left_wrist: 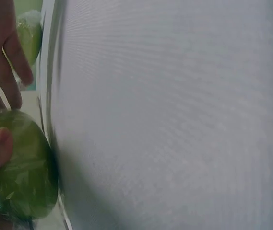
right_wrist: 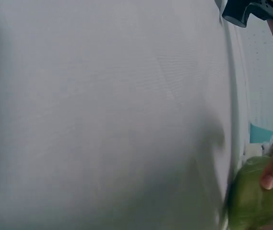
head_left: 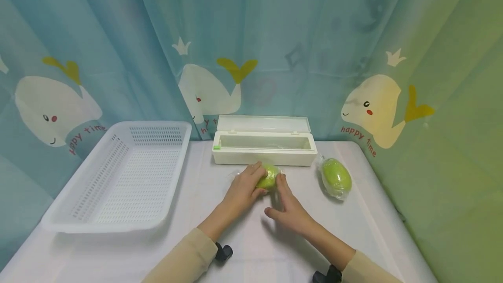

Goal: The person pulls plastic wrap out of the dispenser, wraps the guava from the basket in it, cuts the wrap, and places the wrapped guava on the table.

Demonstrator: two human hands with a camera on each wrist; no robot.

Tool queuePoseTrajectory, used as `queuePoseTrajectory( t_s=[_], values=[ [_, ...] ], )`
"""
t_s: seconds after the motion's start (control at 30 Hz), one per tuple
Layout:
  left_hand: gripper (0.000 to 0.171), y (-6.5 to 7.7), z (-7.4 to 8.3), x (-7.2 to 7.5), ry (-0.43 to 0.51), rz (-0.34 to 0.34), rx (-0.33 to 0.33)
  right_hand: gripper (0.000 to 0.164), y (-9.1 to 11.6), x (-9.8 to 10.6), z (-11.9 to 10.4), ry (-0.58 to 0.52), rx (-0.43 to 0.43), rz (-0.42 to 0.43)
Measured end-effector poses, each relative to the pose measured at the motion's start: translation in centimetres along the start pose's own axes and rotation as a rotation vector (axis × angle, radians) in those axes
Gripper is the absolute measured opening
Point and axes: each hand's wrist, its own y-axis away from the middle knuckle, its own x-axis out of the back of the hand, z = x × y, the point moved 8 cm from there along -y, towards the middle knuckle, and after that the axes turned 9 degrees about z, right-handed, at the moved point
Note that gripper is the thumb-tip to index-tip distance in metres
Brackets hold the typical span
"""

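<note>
A green fruit (head_left: 268,178) wrapped in clear plastic film lies on the white table just in front of a long white cling film box (head_left: 264,158). My left hand (head_left: 245,182) grips it from the left, its thumb on the near side and fingers over the top. In the left wrist view that thumb presses the film on the wrapped fruit (left_wrist: 28,167). On the fruit's right side, my right hand (head_left: 290,208) has its fingertips at the film, fingers fairly straight and thumb held apart. A loose bit of film shows left of the left hand.
A second film-wrapped green fruit (head_left: 336,178) lies to the right. The box's lid (head_left: 263,124) stands raised at the back. A large white perforated basket (head_left: 178,182) occupies the left side. Behind the table (head_left: 251,248) hangs a blue-green curtain (head_left: 291,25) with whale prints.
</note>
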Motion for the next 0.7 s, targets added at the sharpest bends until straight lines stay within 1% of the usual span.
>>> queuePoseTrajectory(
  t_s=[0.07, 0.13, 0.23, 0.3, 0.37, 0.4, 0.5, 0.57, 0.63, 0.7],
  values=[
    [0.041, 0.0, 0.1, 0.0, -0.001, -0.002, -0.001, 0.100, 0.1, 0.5, -0.3, 0.029, 0.011, 0.025],
    [0.044, 0.0, 0.0, 0.0, 0.010, -0.017, 0.016, 0.098, -0.2, 1.3, -0.8, 0.056, 0.039, 0.070],
    [0.051, 0.0, -0.3, -0.1, 0.040, -0.036, 0.062, 0.100, -1.6, 2.7, -1.4, 0.134, 0.122, 0.142],
    [0.055, 0.0, -0.6, -0.2, 0.072, -0.050, 0.101, 0.104, -2.8, 3.3, -1.6, 0.194, 0.174, 0.147],
    [0.058, 0.1, -0.8, -0.2, 0.096, -0.056, 0.126, 0.107, -3.9, 3.3, -1.5, 0.258, 0.219, 0.109],
    [0.059, 0.1, -0.8, -0.2, 0.110, -0.060, 0.130, 0.107, -4.4, 3.2, -1.4, 0.273, 0.235, 0.076],
    [0.067, 0.2, -0.9, -0.2, 0.164, -0.083, 0.151, 0.106, -5.3, 2.7, -1.3, 0.298, 0.272, -0.025],
    [0.073, 0.3, -1.2, -0.1, 0.227, -0.087, 0.177, 0.103, -5.6, 2.4, -1.1, 0.307, 0.282, -0.075],
    [0.072, 0.3, -1.8, 0.4, 0.312, -0.053, 0.229, 0.099, -5.6, 2.2, -1.0, 0.321, 0.288, -0.100],
    [0.062, 0.3, -2.6, 0.9, 0.391, 0.008, 0.286, 0.095, -5.5, 2.1, -0.9, 0.346, 0.299, -0.100]
  ],
)
